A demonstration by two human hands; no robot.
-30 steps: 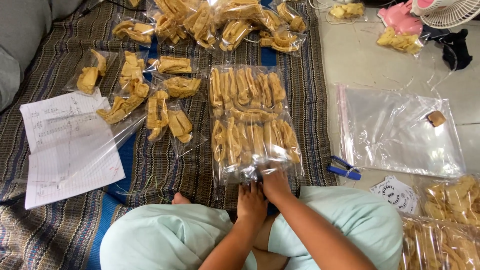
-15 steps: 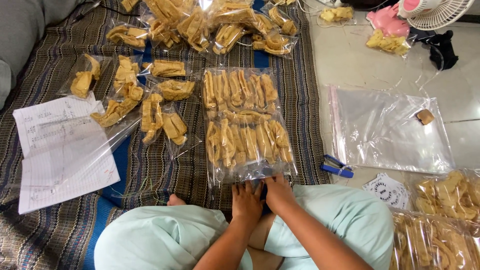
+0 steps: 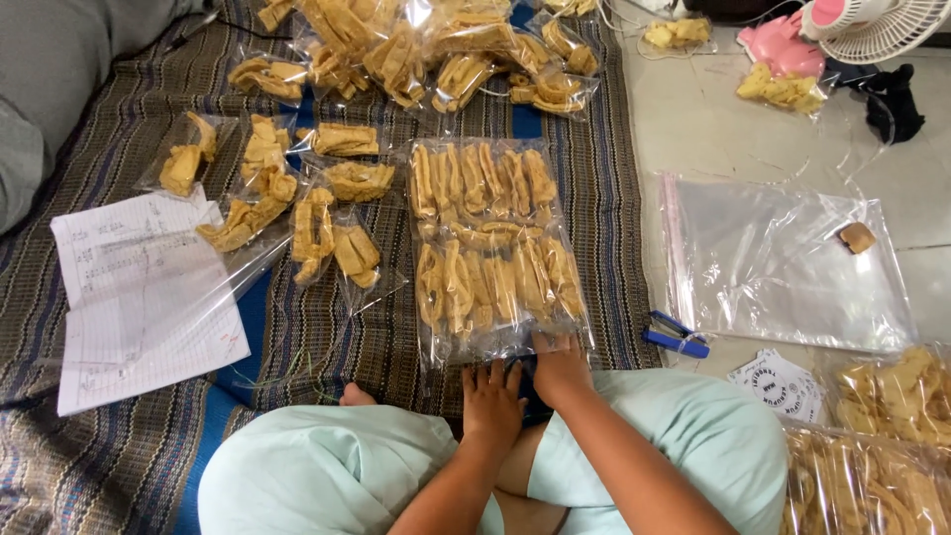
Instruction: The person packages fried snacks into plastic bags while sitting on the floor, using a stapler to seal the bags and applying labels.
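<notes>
Lower centre: both hands against near edge of large snack bag. Left blocked by small snack packets and paper sheets. Right: bare striped mat strip, then blue stapler, empty plastic bags.

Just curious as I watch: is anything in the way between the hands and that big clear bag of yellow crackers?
Nothing visible. The left hand and right hand both rest directly on the near edge of the large clear plastic bag of yellow crackers.

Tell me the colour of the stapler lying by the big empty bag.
Blue; the stapler shows clearly in the head view, on the pale floor.
</notes>
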